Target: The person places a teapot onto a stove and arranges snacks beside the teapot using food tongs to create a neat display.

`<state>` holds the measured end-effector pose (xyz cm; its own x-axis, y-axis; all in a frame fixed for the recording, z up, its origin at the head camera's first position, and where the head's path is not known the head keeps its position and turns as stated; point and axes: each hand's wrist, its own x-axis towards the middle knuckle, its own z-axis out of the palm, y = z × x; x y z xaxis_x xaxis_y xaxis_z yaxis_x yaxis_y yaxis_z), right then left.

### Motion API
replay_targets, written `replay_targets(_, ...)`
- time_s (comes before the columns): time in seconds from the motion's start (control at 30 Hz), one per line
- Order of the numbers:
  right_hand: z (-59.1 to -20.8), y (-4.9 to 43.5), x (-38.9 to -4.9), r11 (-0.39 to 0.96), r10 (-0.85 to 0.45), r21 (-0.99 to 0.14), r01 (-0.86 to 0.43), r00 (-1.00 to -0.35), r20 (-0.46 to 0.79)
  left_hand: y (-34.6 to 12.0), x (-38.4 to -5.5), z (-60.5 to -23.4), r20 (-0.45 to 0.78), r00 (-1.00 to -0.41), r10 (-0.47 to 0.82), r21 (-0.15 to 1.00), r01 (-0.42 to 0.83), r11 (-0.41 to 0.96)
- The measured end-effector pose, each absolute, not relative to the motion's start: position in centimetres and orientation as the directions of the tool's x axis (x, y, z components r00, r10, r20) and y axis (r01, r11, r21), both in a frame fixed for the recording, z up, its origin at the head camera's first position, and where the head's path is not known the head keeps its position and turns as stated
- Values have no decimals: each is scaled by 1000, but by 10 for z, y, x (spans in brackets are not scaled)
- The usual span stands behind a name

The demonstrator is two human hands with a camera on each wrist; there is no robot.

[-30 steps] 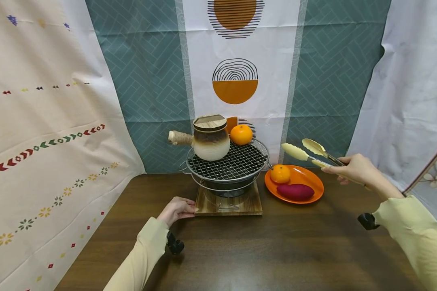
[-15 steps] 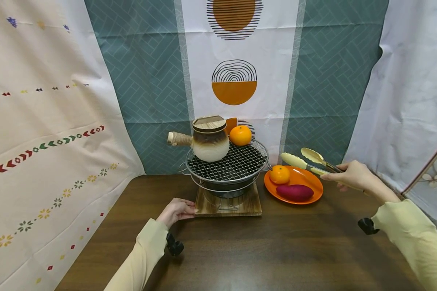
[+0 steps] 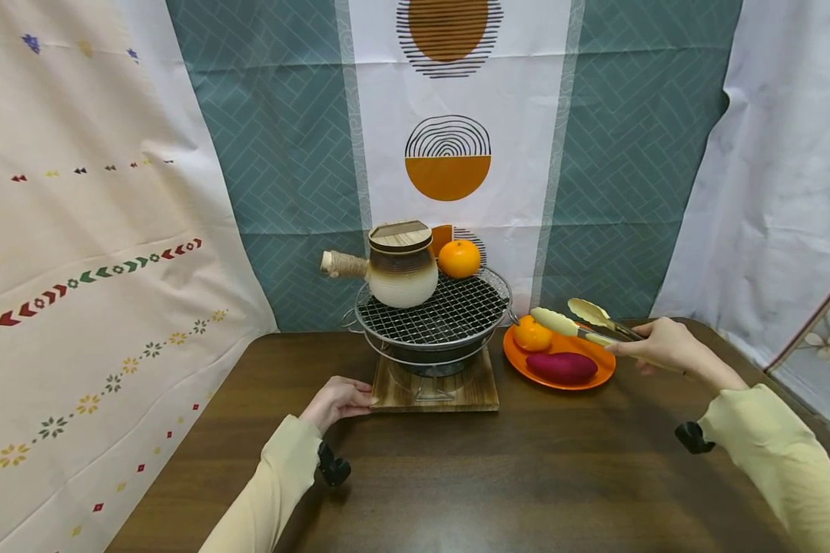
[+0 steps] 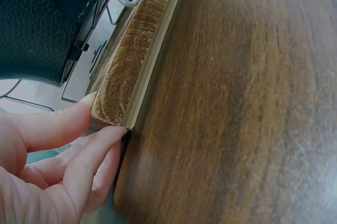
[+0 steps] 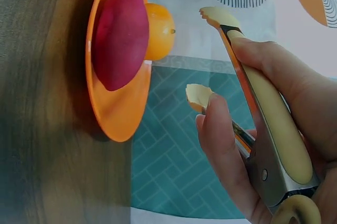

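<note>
My left hand (image 3: 336,399) pinches the front left corner of a square wooden board (image 4: 134,50), thumb on top and fingers against the lower edge. On that board stands a round tabletop grill (image 3: 449,311) with a black mesh. My right hand (image 3: 664,349) holds metal tongs (image 5: 258,113) with pale yellow tips and grips. The tong tips are spread apart, over the back of an orange plate (image 3: 603,369), touching nothing. The plate holds a mandarin (image 5: 160,31) and a purple sweet potato (image 5: 121,37).
On the grill sit a brown and cream clay pot (image 3: 403,280) with a wooden lid and a side handle wrapped in cord, and another mandarin (image 3: 459,259) beside it. Patterned cloths (image 3: 283,153) hang behind and at both sides of the brown wooden table (image 3: 456,476).
My right hand has lowered the spread tongs toward the plate. My left hand stays at the board's corner, and the food and pot have not moved.
</note>
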<state>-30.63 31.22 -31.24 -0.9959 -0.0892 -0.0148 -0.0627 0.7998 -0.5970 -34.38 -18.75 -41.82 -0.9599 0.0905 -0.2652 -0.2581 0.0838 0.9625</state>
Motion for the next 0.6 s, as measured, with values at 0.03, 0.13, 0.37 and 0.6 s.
replay_targets(0.03, -314, 312, -307, 799, -91, -599, -62, -996, -19, -188, -344, -418, -263, -960, 95, 963, -254, 92)
replay_targets(0.13, -316, 311, -307, 799, -90, -599, -54, -996, -30, -187, -343, -418, -256, -962, 94, 963, -246, 110)
replay_targets(0.37, -320, 308, -308, 791, -89, -610, -45, -995, -42, -187, -344, -419, -252, -964, 87, 963, -241, 119)
replay_targets(0.6, -325, 305, -311, 786, -99, -616, -52, -994, -41, -187, -344, -419, -262, -961, 87, 961, -252, 114)
